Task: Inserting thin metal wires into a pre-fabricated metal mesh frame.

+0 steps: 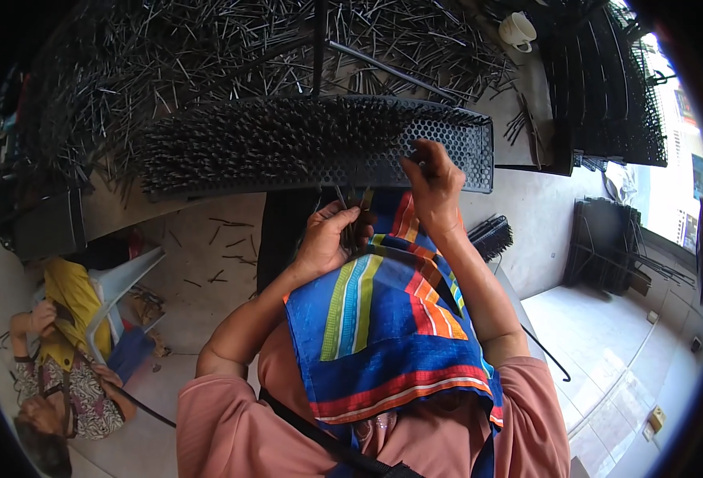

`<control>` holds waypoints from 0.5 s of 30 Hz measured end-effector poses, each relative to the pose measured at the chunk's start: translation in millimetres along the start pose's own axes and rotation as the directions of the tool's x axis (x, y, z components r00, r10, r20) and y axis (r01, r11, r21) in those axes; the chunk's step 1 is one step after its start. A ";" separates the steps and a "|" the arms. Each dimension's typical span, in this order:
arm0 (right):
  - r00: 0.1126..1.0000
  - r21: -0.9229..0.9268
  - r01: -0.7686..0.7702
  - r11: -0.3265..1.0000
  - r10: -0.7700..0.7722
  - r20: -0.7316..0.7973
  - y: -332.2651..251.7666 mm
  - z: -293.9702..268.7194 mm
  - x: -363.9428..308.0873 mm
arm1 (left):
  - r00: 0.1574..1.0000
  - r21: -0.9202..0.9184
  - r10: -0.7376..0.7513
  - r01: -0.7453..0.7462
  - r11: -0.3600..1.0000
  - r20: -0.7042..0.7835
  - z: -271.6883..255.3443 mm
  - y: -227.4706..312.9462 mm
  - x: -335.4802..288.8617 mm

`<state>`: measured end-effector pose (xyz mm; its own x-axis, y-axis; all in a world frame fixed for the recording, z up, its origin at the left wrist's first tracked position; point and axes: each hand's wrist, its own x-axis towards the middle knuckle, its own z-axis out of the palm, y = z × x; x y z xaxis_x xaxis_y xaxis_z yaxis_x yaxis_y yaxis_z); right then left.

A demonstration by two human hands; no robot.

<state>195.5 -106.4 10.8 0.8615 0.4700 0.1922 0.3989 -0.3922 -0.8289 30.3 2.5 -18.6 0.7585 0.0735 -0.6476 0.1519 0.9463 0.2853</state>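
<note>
A long black tray [471, 151] is lying along the near edge of the table [536, 80], its long sides running roughly with that edge. It is showing a floor of small, closely set round holes inside a low rim. Dark spikes [264, 143] are crowding its left and middle parts, standing thickly and leaning at slightly different angles, their tips catching a little light. Toward its right end the spikes are giving way to bare grey mesh, with a thin row of them lining the far rim.

The right hand [437, 187] is hanging over the near part of this bare mesh, its fingers curling in and its thumb and forefinger coming close together; whether they are gripping anything, I cannot tell. The left hand [324, 243] is sitting just below the tray's near rim, its thumb pressing against the closed fingers and holding a few thin strips [339, 194] that are pointing up toward the tray. Its lower fingers are partly disappearing into shadow.

A loose heap [232, 48] of dark sticks is covering much of the table behind the tray. A white mug [517, 32] is resting near the far right corner. A striped apron [351, 307] is covering the person's lap.
</note>
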 end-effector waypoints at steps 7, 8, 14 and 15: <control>0.968 -0.178 0.249 0.952 -0.238 0.081 7.4 6.7 24.3 | 1.000 0.026 -0.001 0.001 1.000 0.008 12.8 1.0 0.8; 0.961 -0.185 0.269 0.945 -0.252 0.110 7.7 5.5 24.9 | 1.000 0.035 0.002 -0.002 0.999 0.000 13.0 0.8 0.3; 0.989 -0.086 0.106 0.991 -0.096 0.109 17.7 -2.3 15.6 | 1.000 0.011 -0.003 0.003 1.000 0.017 15.3 0.1 4.5; 0.989 -0.081 0.106 0.991 -0.097 0.114 12.4 -2.3 11.8 | 1.000 0.009 0.000 0.000 1.000 0.012 14.1 0.3 3.9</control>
<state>211.4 -107.5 4.0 0.7774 0.5928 0.2104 0.5123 -0.4026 -0.7586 42.2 -1.4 -11.1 0.7660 0.0698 -0.6390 0.1577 0.9433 0.2921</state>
